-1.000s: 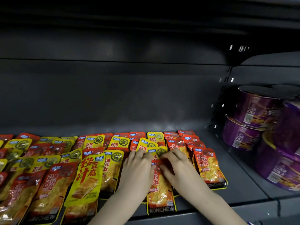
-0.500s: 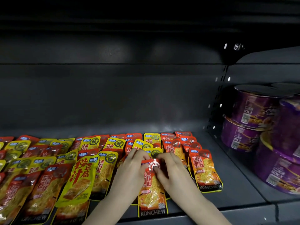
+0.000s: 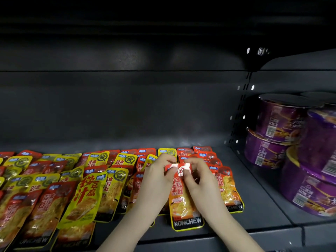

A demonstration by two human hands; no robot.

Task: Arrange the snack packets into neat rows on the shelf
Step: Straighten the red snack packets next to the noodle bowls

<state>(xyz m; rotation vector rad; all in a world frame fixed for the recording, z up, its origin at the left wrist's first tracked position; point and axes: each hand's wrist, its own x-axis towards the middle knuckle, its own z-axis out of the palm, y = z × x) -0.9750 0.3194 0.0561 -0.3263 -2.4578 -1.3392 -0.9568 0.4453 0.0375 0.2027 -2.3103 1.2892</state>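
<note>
An orange-red snack packet (image 3: 183, 206) marked KONCHEW lies near the front of the dark shelf (image 3: 261, 211). My left hand (image 3: 156, 180) pinches its top left corner. My right hand (image 3: 198, 179) pinches its top right corner, so the top edge is lifted slightly off the packets behind. Several red and yellow packets (image 3: 87, 193) lie in overlapping rows across the shelf to the left and behind. Another orange-red packet (image 3: 228, 190) lies just right of my hands. My hands hide the packets directly under them.
Purple instant-noodle bowls (image 3: 283, 131) are stacked on the right part of the shelf. A slotted upright (image 3: 241, 110) marks the back right corner. The shelf's front lip (image 3: 200, 239) runs below my forearms. Bare shelf floor lies between the packets and the bowls.
Both hands have drawn the packet's top edge up and pinched its corners; before, they lay flatter over it. The view has shifted slightly.
</note>
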